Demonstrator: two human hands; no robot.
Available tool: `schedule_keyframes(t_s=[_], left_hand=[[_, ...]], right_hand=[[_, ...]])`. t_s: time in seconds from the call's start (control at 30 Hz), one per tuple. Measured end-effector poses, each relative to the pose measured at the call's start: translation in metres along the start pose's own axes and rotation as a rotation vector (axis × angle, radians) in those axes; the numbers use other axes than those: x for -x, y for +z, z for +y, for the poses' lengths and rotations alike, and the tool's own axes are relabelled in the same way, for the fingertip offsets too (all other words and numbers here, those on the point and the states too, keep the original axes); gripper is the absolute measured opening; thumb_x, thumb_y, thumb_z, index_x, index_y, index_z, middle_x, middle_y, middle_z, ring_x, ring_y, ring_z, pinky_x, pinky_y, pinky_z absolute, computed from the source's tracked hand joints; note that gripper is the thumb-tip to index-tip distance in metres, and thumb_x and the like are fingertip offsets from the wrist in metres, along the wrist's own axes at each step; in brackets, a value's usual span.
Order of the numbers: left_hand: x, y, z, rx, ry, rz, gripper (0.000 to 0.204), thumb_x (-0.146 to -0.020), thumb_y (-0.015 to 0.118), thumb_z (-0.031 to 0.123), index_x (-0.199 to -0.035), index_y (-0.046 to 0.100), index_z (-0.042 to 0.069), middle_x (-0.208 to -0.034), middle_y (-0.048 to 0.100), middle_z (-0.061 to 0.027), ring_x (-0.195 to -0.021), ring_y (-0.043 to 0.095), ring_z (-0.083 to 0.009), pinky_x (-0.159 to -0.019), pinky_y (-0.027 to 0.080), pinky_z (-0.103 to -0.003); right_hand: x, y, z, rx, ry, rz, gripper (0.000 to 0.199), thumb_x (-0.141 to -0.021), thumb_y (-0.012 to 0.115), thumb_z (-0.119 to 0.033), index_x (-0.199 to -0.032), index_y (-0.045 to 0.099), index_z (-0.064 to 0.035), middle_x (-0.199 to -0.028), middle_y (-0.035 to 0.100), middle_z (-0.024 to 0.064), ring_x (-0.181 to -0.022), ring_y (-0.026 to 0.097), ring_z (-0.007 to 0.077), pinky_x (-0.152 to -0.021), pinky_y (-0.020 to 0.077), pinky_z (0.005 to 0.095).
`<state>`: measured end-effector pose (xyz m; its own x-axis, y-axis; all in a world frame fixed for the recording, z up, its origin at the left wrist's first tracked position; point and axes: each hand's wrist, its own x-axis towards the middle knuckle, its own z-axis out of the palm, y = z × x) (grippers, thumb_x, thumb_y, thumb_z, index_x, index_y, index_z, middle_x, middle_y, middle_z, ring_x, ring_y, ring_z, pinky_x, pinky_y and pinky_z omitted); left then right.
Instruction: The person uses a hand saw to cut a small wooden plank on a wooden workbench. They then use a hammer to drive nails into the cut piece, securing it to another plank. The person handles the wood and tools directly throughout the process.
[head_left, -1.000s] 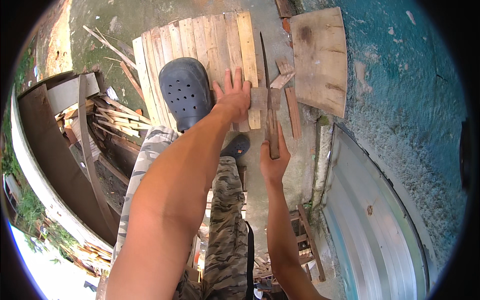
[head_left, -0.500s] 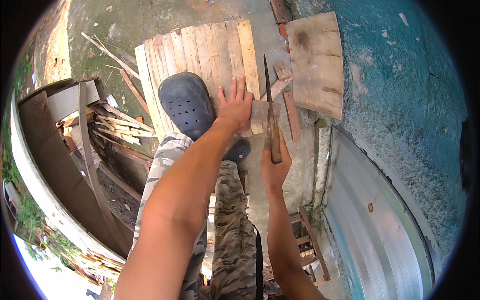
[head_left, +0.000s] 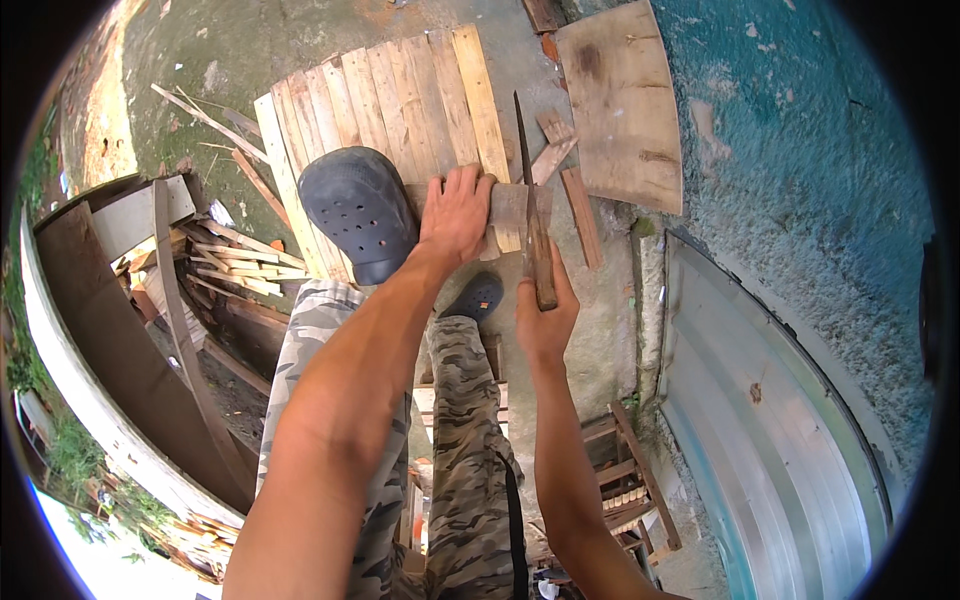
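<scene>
Shoe [head_left: 362, 212] left of saw [head_left: 530, 215]

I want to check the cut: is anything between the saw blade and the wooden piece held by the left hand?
Nothing visible. The saw in the right hand lies straight across the wooden piece, just right of the left hand pressing it on the pallet.

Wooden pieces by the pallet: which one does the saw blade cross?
The short board pinned under the left hand; the loose strips lie beside the saw, untouched.

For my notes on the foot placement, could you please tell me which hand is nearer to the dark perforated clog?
Left. The left hand presses on a wooden piece right beside the clog. The right hand, gripping the saw, is farther off to the right.
</scene>
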<state>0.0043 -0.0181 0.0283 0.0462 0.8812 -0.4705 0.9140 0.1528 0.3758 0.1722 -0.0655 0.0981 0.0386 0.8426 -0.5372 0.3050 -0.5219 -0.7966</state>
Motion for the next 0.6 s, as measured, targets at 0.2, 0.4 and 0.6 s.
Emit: schedule_keyframes(t_s=[0.2,0.4,0.6], left_hand=[[0.0,-0.004,-0.002,0.014,-0.077,0.098,0.079,-0.069,0.083,0.016,-0.14,0.05,0.011,-0.13,0.05,-0.0114,-0.127,0.046,-0.0304,-0.104,0.036,-0.045],[-0.011,0.001,-0.006,0.0,-0.105,0.142,0.067,-0.077,0.076,0.022,-0.139,0.052,0.009,-0.132,0.051,-0.0134,-0.125,0.046,-0.0309,-0.104,0.035,-0.046],[-0.043,-0.004,-0.018,0.275,-0.353,0.273,0.049,-0.092,0.061,0.038,-0.13,0.059,0.008,-0.134,0.051,-0.0167,-0.132,0.043,-0.0338,-0.109,0.031,-0.05]], right_hand=[[-0.012,0.002,-0.006,0.16,-0.147,-0.036,0.061,-0.09,0.057,0.003,-0.15,0.051,-0.0047,-0.093,0.067,-0.0006,-0.071,0.054,0.0043,-0.064,0.0469,0.0222],[-0.034,-0.002,-0.021,0.082,-0.052,-0.152,0.061,-0.09,0.057,0.003,-0.15,0.051,-0.0038,-0.116,0.07,0.0052,-0.089,0.06,0.0071,-0.078,0.0502,0.023],[-0.038,0.0,-0.04,0.155,-0.024,-0.145,0.06,-0.09,0.057,0.001,-0.15,0.051,-0.0036,-0.116,0.071,0.0083,-0.087,0.063,0.0098,-0.077,0.0518,0.0255]])
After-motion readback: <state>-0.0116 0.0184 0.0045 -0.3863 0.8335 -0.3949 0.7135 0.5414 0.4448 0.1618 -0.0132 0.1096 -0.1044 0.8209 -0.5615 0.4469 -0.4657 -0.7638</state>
